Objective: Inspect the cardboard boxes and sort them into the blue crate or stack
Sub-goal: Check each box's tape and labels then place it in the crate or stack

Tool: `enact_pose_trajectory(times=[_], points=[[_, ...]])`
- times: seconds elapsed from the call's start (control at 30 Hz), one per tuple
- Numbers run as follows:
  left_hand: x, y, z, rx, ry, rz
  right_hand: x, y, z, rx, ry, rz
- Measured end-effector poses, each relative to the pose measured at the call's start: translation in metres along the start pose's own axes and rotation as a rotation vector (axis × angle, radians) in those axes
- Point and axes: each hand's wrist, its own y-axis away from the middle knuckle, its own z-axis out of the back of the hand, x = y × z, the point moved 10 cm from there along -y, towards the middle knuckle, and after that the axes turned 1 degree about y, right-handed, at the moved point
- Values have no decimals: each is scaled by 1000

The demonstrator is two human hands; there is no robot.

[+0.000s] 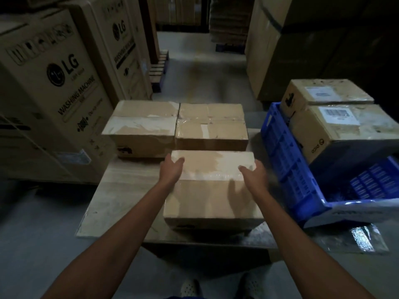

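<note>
Near box [212,190]: on the tabletop [121,197], front centre, taped face up. I cannot tell whether its base is lifted clear of the surface.

Left hand [172,169]: on the box's left side near the far corner, thumb over the top edge. Grip closed on the box.

Right hand [252,172]: on the right side near the far corner, thumb on top. Grip likewise closed on the box.

Behind it I see the left rear box [140,128] and the right rear box [211,126], side by side and touching. The near box lies just in front of the right one.

Blue crate [287,160]: just right of the tabletop. It holds the front crate box [345,130] and, behind it, the rear crate box [323,93], both with white labels on top.

Far left: tall LG washing-machine cartons [54,83] on the floor [205,67].
</note>
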Motion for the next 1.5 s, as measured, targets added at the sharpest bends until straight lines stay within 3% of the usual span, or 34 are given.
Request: enact_pose_trajectory(times=[0.1, 0.2, 0.37, 0.53, 0.7, 0.8, 0.9, 1.0, 1.13, 1.23, 1.5], points=[[-11, 6, 16, -42, -14, -60, 11, 7, 20, -73, 44, -53], [-34, 18, 32, -126, -23, -198, 34, 15, 36, -177, 69, 9], [-55, 34, 55, -279, 53, -265, 49, 26, 46, -313, -97, 58], [-26, 38, 62, -327, 18, -300, 20, 39, 30, -305, -110, -17], [-8, 58, 54, -252, -132, -412, -18, 50, 16, -257, -111, -70], [-30, 74, 54, -304, -397, -635, 9, 60, 22, -353, 88, 122], [-63, 93, 42, -312, -582, -877, 62, 85, 9, -450, 278, 522], [-73, 100, 23, -222, -664, -957, 94, 95, -42, -229, 309, 776], [-51, 88, -3, -126, -819, -859, 100, 100, -115, 58, 640, 796], [-45, 83, -4, -98, -830, -815, 93, 100, -125, 71, 773, 784], [-56, 82, 0, -89, -880, -874, 99, 100, -122, 22, 792, 805]])
